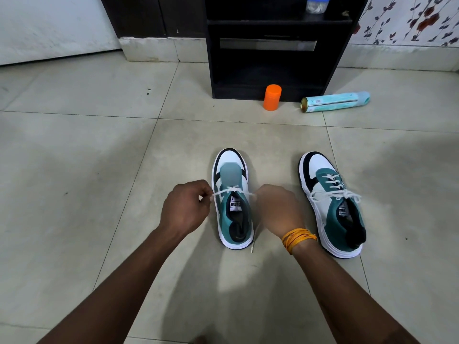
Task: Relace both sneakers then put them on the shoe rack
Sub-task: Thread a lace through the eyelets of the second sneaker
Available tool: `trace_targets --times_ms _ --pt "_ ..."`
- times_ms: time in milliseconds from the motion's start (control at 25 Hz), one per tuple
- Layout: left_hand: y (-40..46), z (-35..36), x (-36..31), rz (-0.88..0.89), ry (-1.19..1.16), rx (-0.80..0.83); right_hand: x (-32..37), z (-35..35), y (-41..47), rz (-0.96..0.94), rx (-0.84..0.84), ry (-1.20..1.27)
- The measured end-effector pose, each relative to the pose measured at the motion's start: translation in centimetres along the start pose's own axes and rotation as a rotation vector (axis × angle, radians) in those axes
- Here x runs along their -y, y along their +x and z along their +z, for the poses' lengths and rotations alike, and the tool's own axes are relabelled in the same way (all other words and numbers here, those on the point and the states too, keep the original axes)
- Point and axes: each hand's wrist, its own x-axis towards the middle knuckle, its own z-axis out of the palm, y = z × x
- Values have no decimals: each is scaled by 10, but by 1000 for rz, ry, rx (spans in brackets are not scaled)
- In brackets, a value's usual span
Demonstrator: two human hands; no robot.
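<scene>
Two teal, white and black sneakers stand side by side on the tiled floor, toes pointing away from me. The left sneaker (232,199) has its white lace (232,190) crossed once over the tongue. My left hand (185,208) pinches one lace end on the shoe's left side. My right hand (278,209) grips the other end on the right side, and a loose tip of it lies by the heel. The right sneaker (332,204) is laced and tied in a bow. The black shoe rack (270,58) stands ahead of the shoes.
An orange bottle (272,97) stands at the foot of the rack. A light blue spray can (335,101) lies on its side to the right of it. A clear jar with a blue lid (316,4) sits on an upper shelf. A white door is at far left.
</scene>
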Motion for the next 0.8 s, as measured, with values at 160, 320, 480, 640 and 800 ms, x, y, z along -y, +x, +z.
trace_targets --times_ms 160,320,480,640,800 --pt "-4 2 -4 115 8 8 11 4 -6 -137 15 105" --pt "1 5 -19 211 -66 -9 25 4 -3 -199 -44 82" --pt "6 8 -10 180 -90 17 20 0 -1 -170 -35 35" --pt "3 10 -8 196 -126 27 20 4 -5 -181 16 148" --pt "3 9 -7 186 -104 9 22 4 -1 -196 5 94"
